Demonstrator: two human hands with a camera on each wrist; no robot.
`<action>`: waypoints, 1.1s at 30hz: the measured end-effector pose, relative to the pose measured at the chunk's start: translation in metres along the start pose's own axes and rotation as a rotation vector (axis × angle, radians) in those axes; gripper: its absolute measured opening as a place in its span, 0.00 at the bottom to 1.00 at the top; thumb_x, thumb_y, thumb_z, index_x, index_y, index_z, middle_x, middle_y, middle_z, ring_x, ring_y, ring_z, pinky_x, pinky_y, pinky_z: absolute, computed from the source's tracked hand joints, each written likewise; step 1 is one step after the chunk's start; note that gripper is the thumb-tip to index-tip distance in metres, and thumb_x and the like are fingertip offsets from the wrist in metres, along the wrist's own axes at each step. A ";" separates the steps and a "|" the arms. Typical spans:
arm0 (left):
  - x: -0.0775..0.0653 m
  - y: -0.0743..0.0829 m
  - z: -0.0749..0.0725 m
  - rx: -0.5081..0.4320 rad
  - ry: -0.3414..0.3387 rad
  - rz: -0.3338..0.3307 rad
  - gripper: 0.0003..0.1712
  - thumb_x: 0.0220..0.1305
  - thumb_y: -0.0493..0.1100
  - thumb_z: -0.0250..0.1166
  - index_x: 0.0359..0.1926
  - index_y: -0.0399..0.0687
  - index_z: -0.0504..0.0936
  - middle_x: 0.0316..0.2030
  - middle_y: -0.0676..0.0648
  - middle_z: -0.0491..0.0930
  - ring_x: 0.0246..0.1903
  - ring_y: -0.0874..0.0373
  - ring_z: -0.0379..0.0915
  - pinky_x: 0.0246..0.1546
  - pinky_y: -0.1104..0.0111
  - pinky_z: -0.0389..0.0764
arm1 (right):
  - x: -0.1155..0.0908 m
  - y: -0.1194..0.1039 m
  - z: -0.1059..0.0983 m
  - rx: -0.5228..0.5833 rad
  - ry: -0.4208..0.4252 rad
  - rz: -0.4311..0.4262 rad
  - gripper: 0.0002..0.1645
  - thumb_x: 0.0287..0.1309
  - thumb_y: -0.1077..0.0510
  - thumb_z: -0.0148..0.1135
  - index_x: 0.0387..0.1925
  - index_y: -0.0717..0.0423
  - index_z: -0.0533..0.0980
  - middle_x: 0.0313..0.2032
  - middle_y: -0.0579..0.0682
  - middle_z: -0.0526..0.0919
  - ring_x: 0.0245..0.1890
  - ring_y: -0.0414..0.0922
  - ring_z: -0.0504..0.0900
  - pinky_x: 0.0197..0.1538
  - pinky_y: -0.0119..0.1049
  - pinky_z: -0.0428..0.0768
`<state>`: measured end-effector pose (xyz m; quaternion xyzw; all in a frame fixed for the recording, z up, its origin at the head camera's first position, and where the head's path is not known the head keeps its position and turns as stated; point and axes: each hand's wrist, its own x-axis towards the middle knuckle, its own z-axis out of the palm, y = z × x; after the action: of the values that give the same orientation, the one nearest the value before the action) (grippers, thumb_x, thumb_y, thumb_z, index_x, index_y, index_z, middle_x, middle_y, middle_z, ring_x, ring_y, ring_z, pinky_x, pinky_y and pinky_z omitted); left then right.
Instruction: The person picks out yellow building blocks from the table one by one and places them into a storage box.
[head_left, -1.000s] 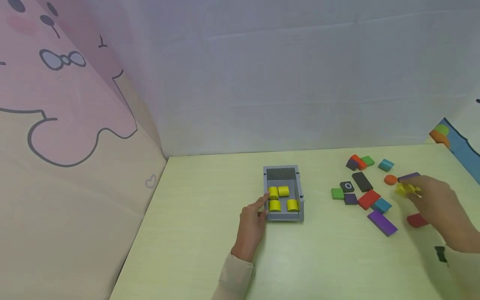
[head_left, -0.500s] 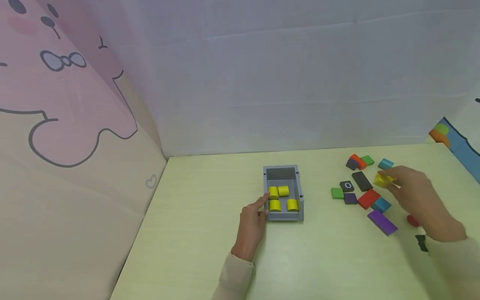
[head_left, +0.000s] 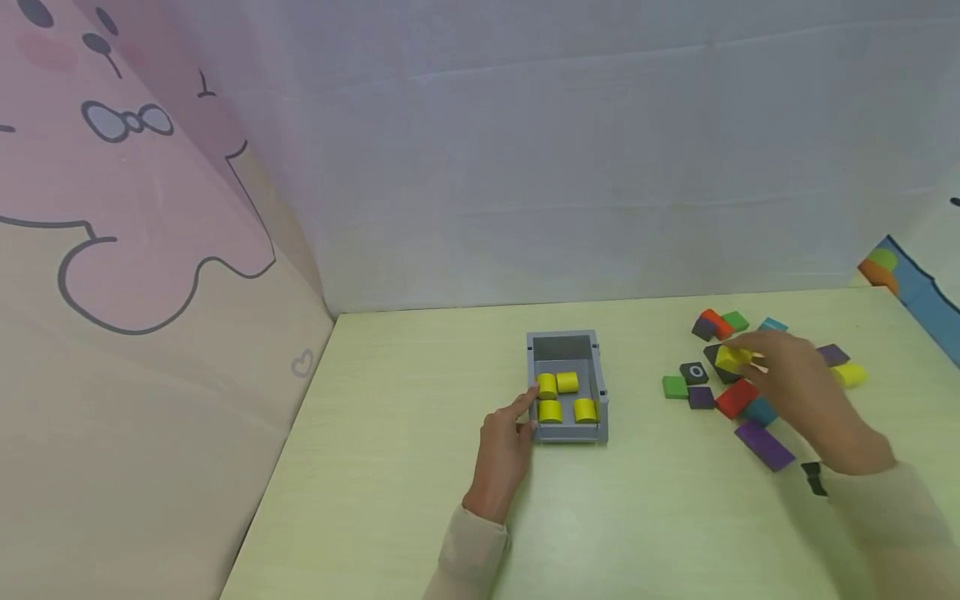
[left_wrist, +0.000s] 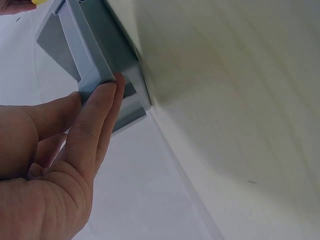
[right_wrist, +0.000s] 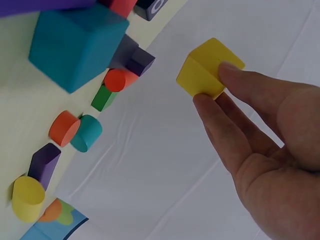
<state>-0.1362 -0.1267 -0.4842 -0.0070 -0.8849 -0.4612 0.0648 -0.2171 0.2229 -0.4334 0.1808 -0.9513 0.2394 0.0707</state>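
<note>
My left hand [head_left: 500, 462] holds the near left corner of a grey open-topped box [head_left: 567, 434]. In the left wrist view its thumb and straight fingers [left_wrist: 90, 120] pinch that corner of the wall. Several yellow half-round and cylinder blocks [head_left: 550, 412] lie inside the box. My right hand [head_left: 806, 400] pinches a yellow cube-like block [right_wrist: 202, 67] between thumb and fingertips. That block is held up in the air, overlapping a black block [head_left: 714, 357] in the head view.
Loose blocks lie right of the box: a green block [head_left: 674, 387], a red block [head_left: 738, 398], a long purple block [head_left: 764, 445], a yellow cylinder [head_left: 850, 375] and several others. A small black piece [head_left: 813, 478] lies by the right sleeve. A pale wall sheet [head_left: 570, 208] stands behind the table.
My right hand has moved left across the loose blocks with the yellow block, uncovering the yellow cylinder behind it. My left hand and the box have stayed put.
</note>
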 end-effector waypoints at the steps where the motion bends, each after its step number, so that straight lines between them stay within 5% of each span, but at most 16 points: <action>1: 0.000 0.000 0.000 0.003 0.000 -0.003 0.33 0.55 0.28 0.61 0.59 0.59 0.70 0.56 0.49 0.71 0.20 0.64 0.71 0.20 0.71 0.71 | 0.001 -0.001 0.001 0.004 0.003 -0.012 0.24 0.44 0.71 0.65 0.47 0.63 0.75 0.42 0.64 0.79 0.40 0.61 0.75 0.38 0.58 0.76; 33: 0.002 -0.001 0.002 0.024 -0.016 -0.059 0.33 0.57 0.30 0.61 0.60 0.65 0.68 0.57 0.53 0.69 0.26 0.65 0.73 0.27 0.70 0.75 | 0.033 -0.043 0.027 0.058 0.045 -0.180 0.23 0.40 0.74 0.66 0.44 0.62 0.77 0.41 0.59 0.80 0.42 0.54 0.75 0.41 0.53 0.76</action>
<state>-0.1382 -0.1256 -0.4859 0.0164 -0.8908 -0.4520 0.0441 -0.2325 0.1641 -0.4314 0.2621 -0.9220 0.2637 0.1082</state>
